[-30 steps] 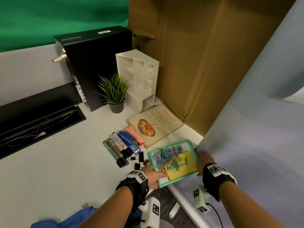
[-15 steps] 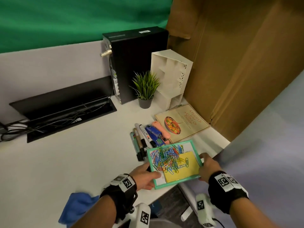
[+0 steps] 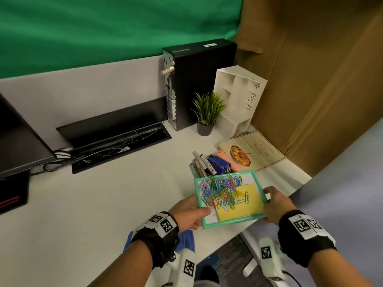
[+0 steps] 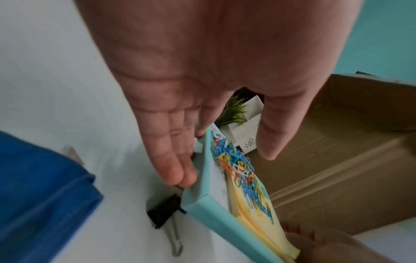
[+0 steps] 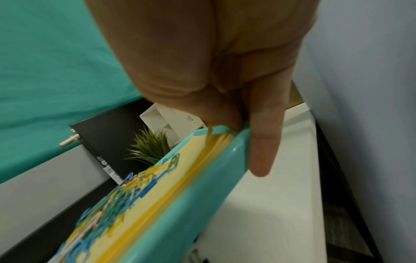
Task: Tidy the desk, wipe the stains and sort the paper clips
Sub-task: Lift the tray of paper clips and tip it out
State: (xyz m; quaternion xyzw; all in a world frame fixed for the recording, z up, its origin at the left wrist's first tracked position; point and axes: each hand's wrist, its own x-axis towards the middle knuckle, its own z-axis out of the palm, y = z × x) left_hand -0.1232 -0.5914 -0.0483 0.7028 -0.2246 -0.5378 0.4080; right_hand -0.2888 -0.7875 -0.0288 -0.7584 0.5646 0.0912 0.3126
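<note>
Both hands hold a mint-green tray point(image 3: 232, 222) just above the desk's near right corner. In it a tangle of coloured paper clips point(image 3: 219, 190) lies partly on a yellow sticky-note pad point(image 3: 248, 206). My left hand point(image 3: 198, 210) grips the tray's left edge, thumb over the rim and fingers point(image 4: 178, 170) along its side. The right edge is gripped by my right hand point(image 3: 271, 200), one finger point(image 5: 263, 142) stretched down the outer wall. A blue cloth point(image 3: 187, 240) lies on the desk under my left wrist.
Markers point(image 3: 202, 162), a blue stapler point(image 3: 219, 164) and a pink item point(image 3: 228, 160) lie just behind the tray, a cookbook point(image 3: 255, 150) to their right. A black binder clip point(image 4: 164, 211) sits under the tray. Plant point(image 3: 207, 112), white organiser point(image 3: 238, 100), computer point(image 3: 199, 79) and cardboard point(image 3: 310, 79) stand behind.
The head view has swung left, bringing the cable tray and a monitor into sight. Both hands keep their hold, and the tray has shifted left over the binder clips and the markers' near ends.
</note>
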